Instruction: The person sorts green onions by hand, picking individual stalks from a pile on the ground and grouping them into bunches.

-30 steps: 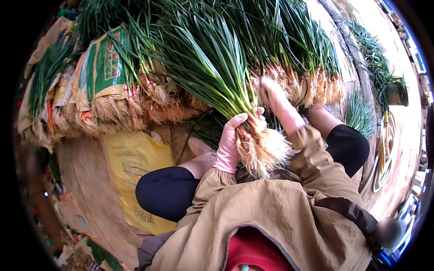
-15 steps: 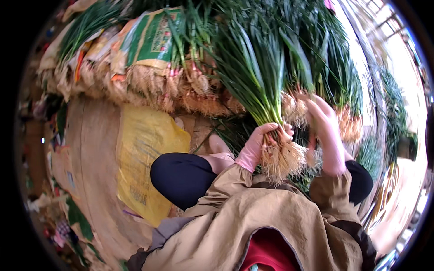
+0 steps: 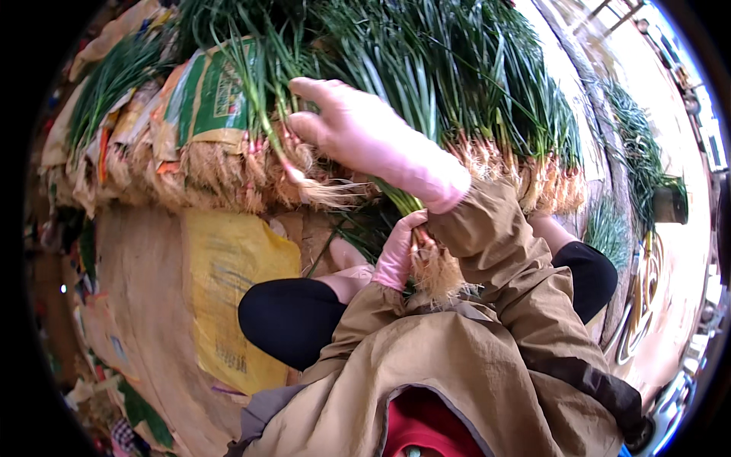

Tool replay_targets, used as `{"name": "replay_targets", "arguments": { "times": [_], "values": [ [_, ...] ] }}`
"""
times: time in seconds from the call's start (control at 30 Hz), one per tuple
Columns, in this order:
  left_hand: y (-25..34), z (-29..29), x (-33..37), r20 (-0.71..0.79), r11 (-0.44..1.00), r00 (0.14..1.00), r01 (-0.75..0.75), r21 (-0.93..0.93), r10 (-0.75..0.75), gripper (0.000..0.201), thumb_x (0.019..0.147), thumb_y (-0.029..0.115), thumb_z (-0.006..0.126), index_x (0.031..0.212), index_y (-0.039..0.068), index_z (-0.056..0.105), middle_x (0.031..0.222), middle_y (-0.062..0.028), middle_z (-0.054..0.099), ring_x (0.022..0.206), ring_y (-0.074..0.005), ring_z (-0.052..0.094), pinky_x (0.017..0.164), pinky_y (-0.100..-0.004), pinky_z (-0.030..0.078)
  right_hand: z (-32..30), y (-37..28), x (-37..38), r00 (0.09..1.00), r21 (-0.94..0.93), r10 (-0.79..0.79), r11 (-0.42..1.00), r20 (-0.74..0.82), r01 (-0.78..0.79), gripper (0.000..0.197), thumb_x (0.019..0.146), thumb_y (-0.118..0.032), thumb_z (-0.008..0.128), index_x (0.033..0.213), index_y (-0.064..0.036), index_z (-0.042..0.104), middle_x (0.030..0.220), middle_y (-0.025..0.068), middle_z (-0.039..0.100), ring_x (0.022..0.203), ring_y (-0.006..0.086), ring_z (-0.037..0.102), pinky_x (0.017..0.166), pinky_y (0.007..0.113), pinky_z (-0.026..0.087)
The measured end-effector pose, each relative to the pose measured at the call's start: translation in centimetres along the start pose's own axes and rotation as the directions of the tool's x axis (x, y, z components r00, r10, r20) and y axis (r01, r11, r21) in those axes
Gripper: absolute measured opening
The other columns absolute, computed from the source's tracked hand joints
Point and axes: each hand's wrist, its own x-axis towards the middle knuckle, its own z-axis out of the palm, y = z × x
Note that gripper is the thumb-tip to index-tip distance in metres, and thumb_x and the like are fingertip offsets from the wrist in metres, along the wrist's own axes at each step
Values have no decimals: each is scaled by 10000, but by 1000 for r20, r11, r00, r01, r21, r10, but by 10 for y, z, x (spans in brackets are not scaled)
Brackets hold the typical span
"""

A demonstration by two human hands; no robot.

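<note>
My left hand (image 3: 397,253), in a pink glove, is wrapped round a bunch of green garlic (image 3: 435,270) above my lap. Its pinkish stem bases and pale stringy roots point toward me. My right forearm crosses over the bunch and hides most of its leaves. Reaching to the left, my gloved right hand (image 3: 346,126) is over the front of the leafy pile, thumb and fingers apart. Just beside its fingertips a single green garlic stalk (image 3: 285,164) leans out, its roots blurred. I cannot see a firm grip on it.
A long heap of green garlic (image 3: 472,76) stretches across the far side, roots toward me. A green printed sack (image 3: 217,99) covers part of it. A yellow sack (image 3: 240,297) lies on the boards to my left. A dark bucket (image 3: 670,202) and coiled hose (image 3: 643,297) are at right.
My right hand has swung from the right of the bunch across to the pile at left. The left hand keeps its hold on the bunch. The view has shifted slightly.
</note>
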Motion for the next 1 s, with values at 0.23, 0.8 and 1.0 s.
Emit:
{"name": "replay_targets", "arguments": {
  "times": [0.23,0.8,1.0],
  "values": [
    [12,16,0,476,919,870,73,-387,131,635,788,321,659,1302,1,470,953,-147,631,869,-253,606,898,-416,461,-79,232,-106,703,-563,703,541,-105,-625,228,900,-299,604,976,-102,687,890,144,667,863,283,666,789,396,535],
    [16,33,4,394,921,911,46,-388,120,514,775,320,691,1180,50,524,1015,-83,596,985,-253,565,937,-418,443,-62,225,-112,789,-245,452,780,-415,-576,242,891,-319,641,999,-103,649,896,93,699,781,253,676,717,350,532],
    [11,26,9,391,933,916,60,-355,90,532,792,326,672,1219,51,512,1063,-118,591,1021,-308,550,856,-448,482,-63,221,-108,609,-522,789,556,85,-647,408,833,-406,712,1085,-87,680,914,94,695,799,211,676,763,349,536]
  ]
}}
